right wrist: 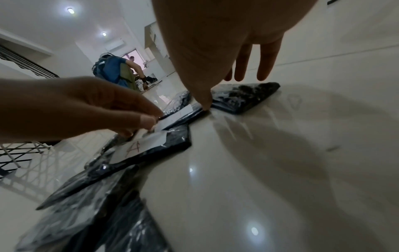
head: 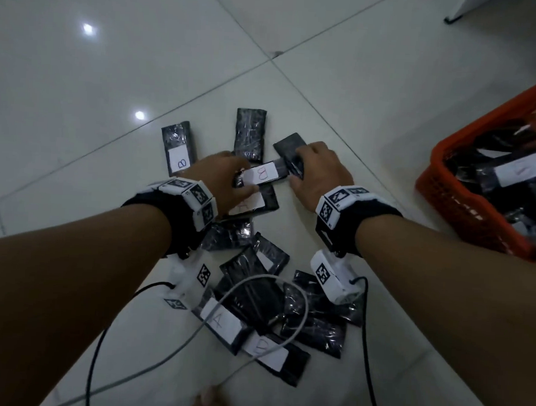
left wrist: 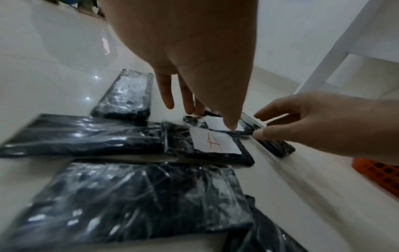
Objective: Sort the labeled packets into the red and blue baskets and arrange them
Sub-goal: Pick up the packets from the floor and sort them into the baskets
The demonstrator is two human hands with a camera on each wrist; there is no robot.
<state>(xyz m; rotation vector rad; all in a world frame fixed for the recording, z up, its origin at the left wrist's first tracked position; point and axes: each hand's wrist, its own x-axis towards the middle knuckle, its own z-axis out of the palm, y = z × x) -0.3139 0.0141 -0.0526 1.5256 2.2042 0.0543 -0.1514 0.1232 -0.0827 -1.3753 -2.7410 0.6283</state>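
Observation:
Black packets with white labels lie scattered on the tiled floor. My left hand (head: 242,179) pinches a packet labelled B (head: 260,174) at its near end, thumb on the label (left wrist: 218,121). That packet lies across one labelled A (left wrist: 213,143). My right hand (head: 305,170) rests with fairly straight fingers on a plain dark packet (head: 288,148), its thumb tip touching the far end of the B packet (right wrist: 185,110). The red basket (head: 441,187) stands at the right and holds several packets. No blue basket is in view.
Another B packet (head: 179,154) and an unlabelled one (head: 250,133) lie farther out. A heap of packets with an A (head: 220,320) and a B (head: 262,347) sits near me under the wrist cables (head: 255,298). A person (right wrist: 114,69) is far behind.

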